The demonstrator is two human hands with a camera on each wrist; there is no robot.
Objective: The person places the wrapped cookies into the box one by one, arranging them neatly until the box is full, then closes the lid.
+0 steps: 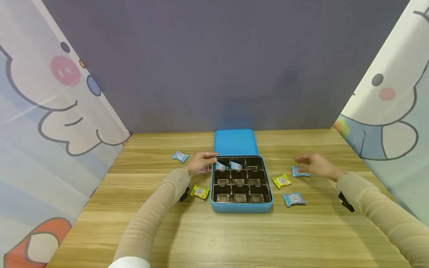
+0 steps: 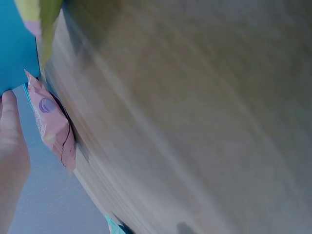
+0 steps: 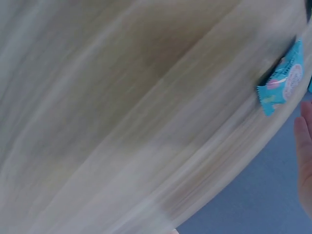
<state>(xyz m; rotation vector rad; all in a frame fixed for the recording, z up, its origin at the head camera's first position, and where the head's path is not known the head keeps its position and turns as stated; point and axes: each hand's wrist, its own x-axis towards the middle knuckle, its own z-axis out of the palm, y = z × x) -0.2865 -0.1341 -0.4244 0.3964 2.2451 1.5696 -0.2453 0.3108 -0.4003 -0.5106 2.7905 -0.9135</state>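
My left hand [image 1: 200, 162] reaches over the left rim of a blue tin [image 1: 241, 208], its extended fingertips beside a blue candy packet [image 1: 221, 166] in the back-left compartment. Another blue packet [image 1: 236, 166] stands in the back-middle compartment. Under the left hand lies a pink packet [image 2: 51, 119], partly hidden in the head view. On the right, my right hand [image 1: 318, 165] hovers with loose fingers over a blue packet [image 1: 296, 172], which it partly covers. In the right wrist view, fingers [image 3: 304, 146] show apart from a blue packet [image 3: 285, 80].
The tin's blue lid [image 1: 235, 142] lies folded back behind it, near the grey panel [image 1: 228, 67]. Yellow packets lie left [image 1: 200, 191] and right [image 1: 282, 181] of the tin. More blue packets lie at the far left [image 1: 180, 156] and front right [image 1: 294, 199] on the wooden table [image 1: 234, 242].
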